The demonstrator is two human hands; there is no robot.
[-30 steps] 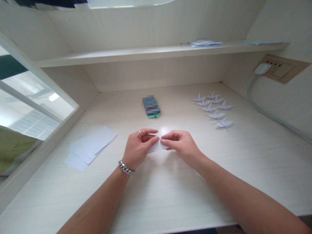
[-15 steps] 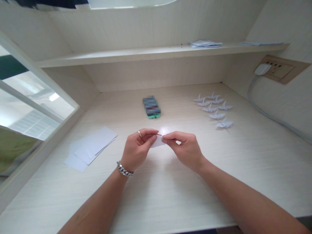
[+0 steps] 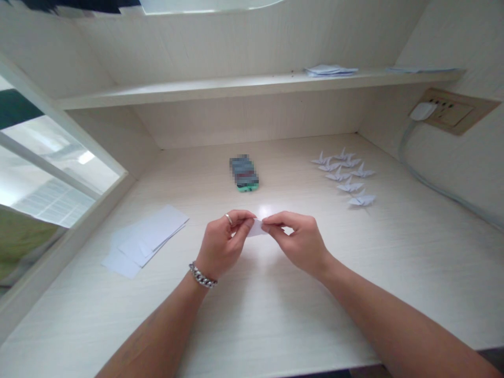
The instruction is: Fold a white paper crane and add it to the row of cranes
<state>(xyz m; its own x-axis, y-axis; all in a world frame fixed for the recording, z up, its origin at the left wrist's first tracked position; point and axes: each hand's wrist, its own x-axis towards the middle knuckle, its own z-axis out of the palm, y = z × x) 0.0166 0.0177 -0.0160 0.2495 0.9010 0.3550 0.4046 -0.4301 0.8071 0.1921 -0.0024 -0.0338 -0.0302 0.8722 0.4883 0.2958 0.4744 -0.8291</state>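
A small folded piece of white paper is held above the desk between both hands. My left hand, with a ring and a chain bracelet, pinches its left side between thumb and fingers. On the other side, the thumb and forefinger of my right hand grip the paper's right corner. Fingertips hide parts of its edges, so the exact fold cannot be made out. Several white paper cranes stand in a cluster at the right rear. Loose white paper sheets lie overlapped to the left.
Behind the hands lies a phone-like object with a green edge, mostly pixelated. A shelf crosses the back and bears a paper stack. On the right wall, a white plug with a cable sits in a socket.
My left fingers have shifted slightly on the paper, and the paper's visible part has tilted a little. My right hand keeps its pinch almost unmoved.
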